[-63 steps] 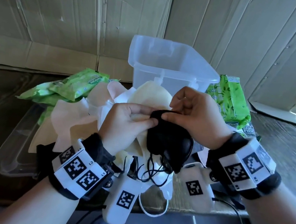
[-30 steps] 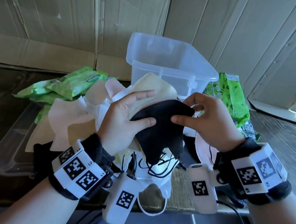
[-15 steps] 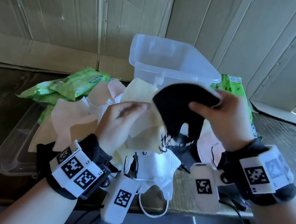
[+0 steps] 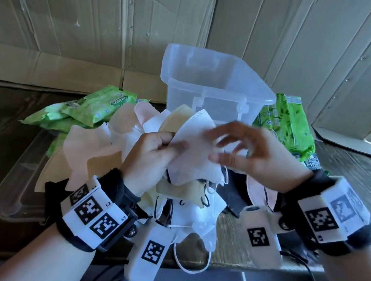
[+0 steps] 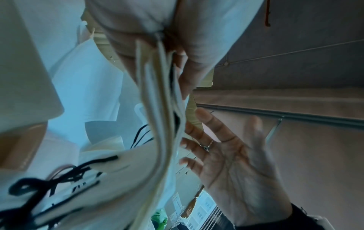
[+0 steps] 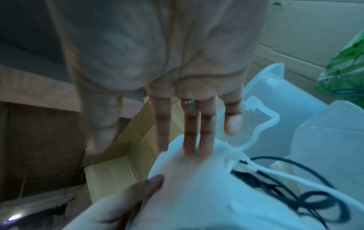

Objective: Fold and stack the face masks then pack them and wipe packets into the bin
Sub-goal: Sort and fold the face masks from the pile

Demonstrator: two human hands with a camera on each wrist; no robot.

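Masks first — I see my left hand (image 4: 150, 156) at frame centre pinching a folded stack of masks (image 4: 192, 151), white one on top, thumb curled over its edge. My right hand (image 4: 247, 154) is spread, fingers straight, fingertips (image 6: 190, 147) touching the white face. Clear bin (image 4: 213, 91) stands just behind; green wipe packets (image 4: 98, 108) lie at left and right of it.
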